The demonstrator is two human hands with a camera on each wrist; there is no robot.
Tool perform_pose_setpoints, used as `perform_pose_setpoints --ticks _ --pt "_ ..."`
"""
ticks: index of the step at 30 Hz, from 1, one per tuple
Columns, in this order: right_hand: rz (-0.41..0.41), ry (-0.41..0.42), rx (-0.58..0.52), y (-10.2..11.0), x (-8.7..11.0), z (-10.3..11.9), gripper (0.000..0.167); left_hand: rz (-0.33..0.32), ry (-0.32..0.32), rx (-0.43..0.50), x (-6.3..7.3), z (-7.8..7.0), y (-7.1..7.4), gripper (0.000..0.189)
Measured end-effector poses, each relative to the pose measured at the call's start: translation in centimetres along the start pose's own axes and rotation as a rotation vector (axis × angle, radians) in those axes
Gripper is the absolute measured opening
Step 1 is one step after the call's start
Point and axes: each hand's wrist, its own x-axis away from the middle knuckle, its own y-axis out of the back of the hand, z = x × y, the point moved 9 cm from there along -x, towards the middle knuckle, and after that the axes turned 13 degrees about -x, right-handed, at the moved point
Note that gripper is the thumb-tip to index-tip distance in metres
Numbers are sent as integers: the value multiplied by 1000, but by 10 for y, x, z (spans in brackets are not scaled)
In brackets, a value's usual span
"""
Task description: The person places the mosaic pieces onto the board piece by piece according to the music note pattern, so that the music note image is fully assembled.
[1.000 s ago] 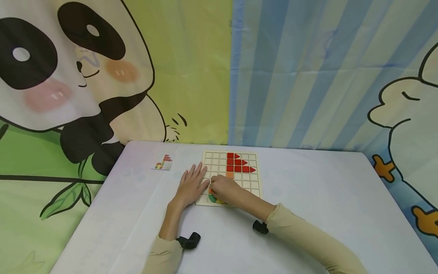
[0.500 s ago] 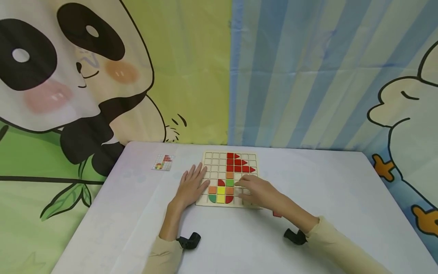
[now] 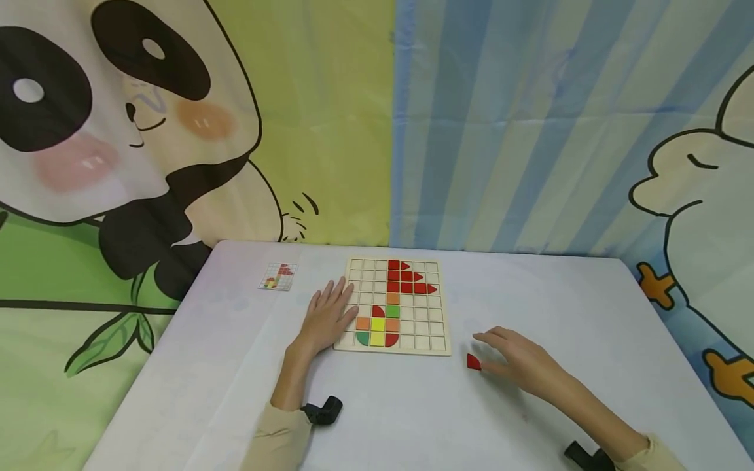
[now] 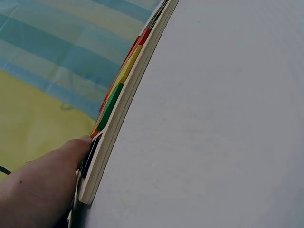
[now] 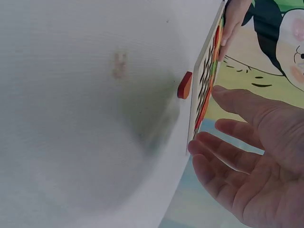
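A wooden grid board (image 3: 421, 330) lies on the table with red, orange, green and yellow pieces in its cells. My left hand (image 3: 324, 317) rests with spread fingers on the board's left edge; its thumb also shows at the board in the left wrist view. A loose red quarter-round piece (image 3: 474, 362) lies on the table right of the board. Just beside that piece, my right hand (image 3: 521, 363) hovers with loosely spread fingers and nothing held. In the right wrist view the red piece (image 5: 185, 85) sits apart from the fingers.
A small pattern card (image 3: 278, 277) with a coloured grid drawing lies left of the board on the white table (image 3: 377, 412). Behind the table hangs a printed cloth (image 3: 330, 131) with a panda. Black wrist cameras are strapped to both forearms.
My right hand has lifted off the board and moved right to beside the loose red piece, uncovering a red quarter-round and a green square. The left hand stays on the board.
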Motion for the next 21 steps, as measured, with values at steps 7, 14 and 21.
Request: perform_pose_setpoints --ticks 7,14,21 --pt "4 -41 -37 -3 10 -10 50 -3 -10 4 1 -1 2 67" --pt "11 -30 -28 -15 9 -14 48 1 -8 7 0 -1 2 67" --pt "-55 35 75 -23 5 -6 34 -12 -8 5 0 0 0 67"
